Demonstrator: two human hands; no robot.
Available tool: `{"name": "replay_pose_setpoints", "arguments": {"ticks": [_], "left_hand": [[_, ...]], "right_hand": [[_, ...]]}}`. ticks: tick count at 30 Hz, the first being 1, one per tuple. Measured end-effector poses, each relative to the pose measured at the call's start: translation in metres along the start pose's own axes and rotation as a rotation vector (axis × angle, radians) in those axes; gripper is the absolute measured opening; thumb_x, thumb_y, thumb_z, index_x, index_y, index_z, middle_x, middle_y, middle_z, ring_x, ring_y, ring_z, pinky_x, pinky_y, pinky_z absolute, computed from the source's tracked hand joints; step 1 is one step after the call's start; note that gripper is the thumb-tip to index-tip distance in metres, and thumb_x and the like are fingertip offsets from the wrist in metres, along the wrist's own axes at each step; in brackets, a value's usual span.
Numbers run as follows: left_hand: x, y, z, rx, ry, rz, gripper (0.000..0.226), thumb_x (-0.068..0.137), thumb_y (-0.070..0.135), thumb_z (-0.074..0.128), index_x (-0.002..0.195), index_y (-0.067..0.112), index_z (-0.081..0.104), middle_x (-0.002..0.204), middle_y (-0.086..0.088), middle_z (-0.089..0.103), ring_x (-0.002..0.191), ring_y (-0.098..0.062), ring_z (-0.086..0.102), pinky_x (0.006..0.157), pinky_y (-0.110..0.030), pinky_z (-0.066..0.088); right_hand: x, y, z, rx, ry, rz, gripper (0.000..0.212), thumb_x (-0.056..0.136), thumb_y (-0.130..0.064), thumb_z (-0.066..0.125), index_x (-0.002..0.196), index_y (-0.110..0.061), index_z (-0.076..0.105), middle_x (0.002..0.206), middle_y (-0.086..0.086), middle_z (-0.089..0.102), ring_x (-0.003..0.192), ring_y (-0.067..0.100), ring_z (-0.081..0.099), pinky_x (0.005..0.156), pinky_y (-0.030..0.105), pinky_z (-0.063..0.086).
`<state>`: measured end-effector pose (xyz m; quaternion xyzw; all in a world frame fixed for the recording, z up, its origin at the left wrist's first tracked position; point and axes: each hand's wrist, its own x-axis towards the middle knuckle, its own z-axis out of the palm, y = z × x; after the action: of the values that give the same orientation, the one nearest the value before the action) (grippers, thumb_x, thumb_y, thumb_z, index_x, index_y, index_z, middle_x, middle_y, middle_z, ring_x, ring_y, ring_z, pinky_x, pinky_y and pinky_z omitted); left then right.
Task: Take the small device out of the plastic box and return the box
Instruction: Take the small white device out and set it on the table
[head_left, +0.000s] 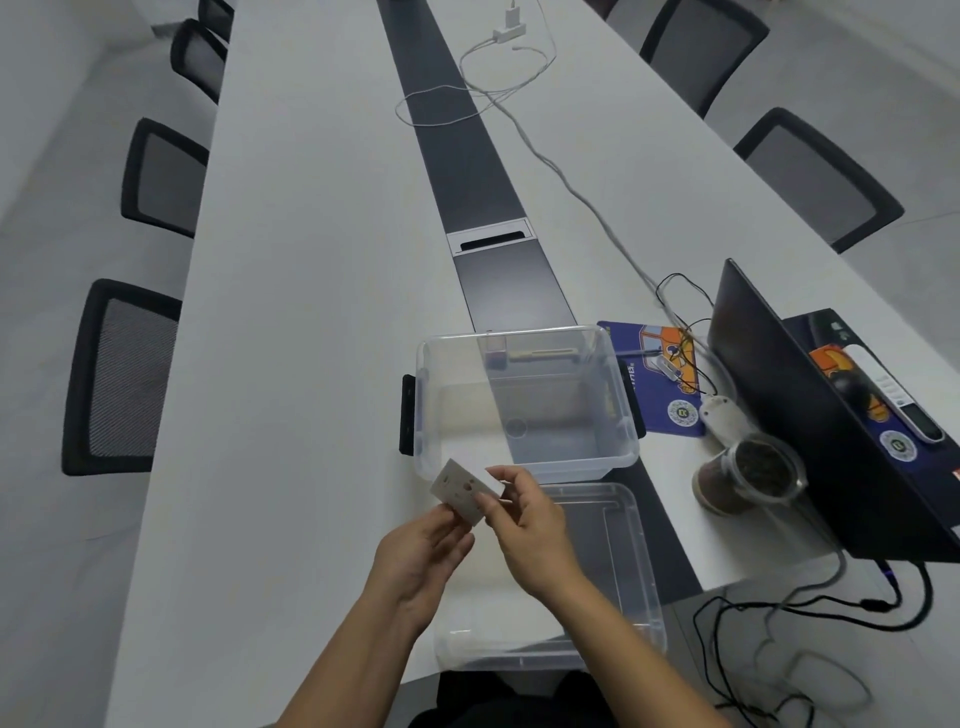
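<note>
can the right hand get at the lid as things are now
Probably not at once: the right hand is pinching the small device together with the left hand. The lid lies bare on the table right under it, nothing on top, so once the device is let go the way looks free.

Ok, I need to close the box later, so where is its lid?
The lid lies flat on the table's near edge, just in front of the open plastic box, under the person's hands.

Two bare forearms without sleeves, dark trousers (498, 696) at the bottom edge
</note>
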<state>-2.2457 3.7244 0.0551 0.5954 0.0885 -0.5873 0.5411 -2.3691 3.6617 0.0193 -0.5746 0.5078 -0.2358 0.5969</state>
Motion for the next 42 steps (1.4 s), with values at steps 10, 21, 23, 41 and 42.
{"name": "replay_pose_setpoints", "arguments": {"ticks": [10, 21, 23, 41, 42], "left_hand": [[0.01, 0.009, -0.016, 0.046, -0.006, 0.04, 0.04, 0.089, 0.044, 0.068, 0.105, 0.007, 0.069, 0.099, -0.016, 0.072, 0.102, -0.031, 0.071, 0.097, -0.05, 0.053], [0.049, 0.006, -0.086, 0.106, 0.302, 0.083, 0.027, 0.083, 0.02, 0.078, 0.104, 0.003, 0.071, 0.109, -0.016, 0.071, 0.102, -0.029, 0.067, 0.083, -0.041, 0.057], [0.053, 0.005, -0.101, 0.01, 0.31, 0.036, 0.026, 0.084, 0.021, 0.077, 0.104, 0.005, 0.071, 0.104, -0.012, 0.07, 0.099, -0.025, 0.066, 0.081, -0.04, 0.055], [0.141, 0.053, -0.166, -0.004, 0.506, 0.08, 0.044, 0.097, 0.037, 0.062, 0.133, 0.013, 0.06, 0.128, -0.008, 0.066, 0.117, -0.028, 0.065, 0.088, -0.04, 0.053], [0.142, 0.053, -0.165, 0.0, 0.505, 0.082, 0.046, 0.097, 0.039, 0.061, 0.135, 0.014, 0.059, 0.128, -0.007, 0.065, 0.118, -0.027, 0.064, 0.088, -0.04, 0.053]], "right_hand": [[-0.002, 0.0, 0.012, -0.207, -0.066, -0.129, 0.026, 0.096, -0.032, 0.061, 0.119, -0.041, 0.067, 0.093, -0.017, 0.074, 0.087, 0.006, 0.069, 0.076, 0.02, 0.055], [0.004, 0.04, 0.052, -0.724, -0.366, -0.006, 0.066, 0.095, -0.038, 0.056, 0.155, -0.028, 0.029, 0.162, 0.001, 0.028, 0.147, 0.02, 0.029, 0.119, 0.034, 0.028], [0.007, 0.054, 0.051, -0.974, -0.47, 0.081, 0.081, 0.093, -0.049, 0.055, 0.159, -0.027, 0.014, 0.167, 0.009, 0.003, 0.153, 0.031, 0.003, 0.122, 0.043, 0.013], [0.01, 0.093, 0.056, -1.279, -0.523, 0.08, 0.089, 0.091, -0.042, 0.054, 0.159, -0.031, -0.003, 0.158, 0.012, -0.036, 0.148, 0.035, -0.027, 0.121, 0.045, -0.001], [0.011, 0.094, 0.057, -1.277, -0.52, 0.081, 0.089, 0.091, -0.041, 0.054, 0.159, -0.031, -0.003, 0.158, 0.012, -0.036, 0.148, 0.035, -0.027, 0.121, 0.045, -0.002]]}}
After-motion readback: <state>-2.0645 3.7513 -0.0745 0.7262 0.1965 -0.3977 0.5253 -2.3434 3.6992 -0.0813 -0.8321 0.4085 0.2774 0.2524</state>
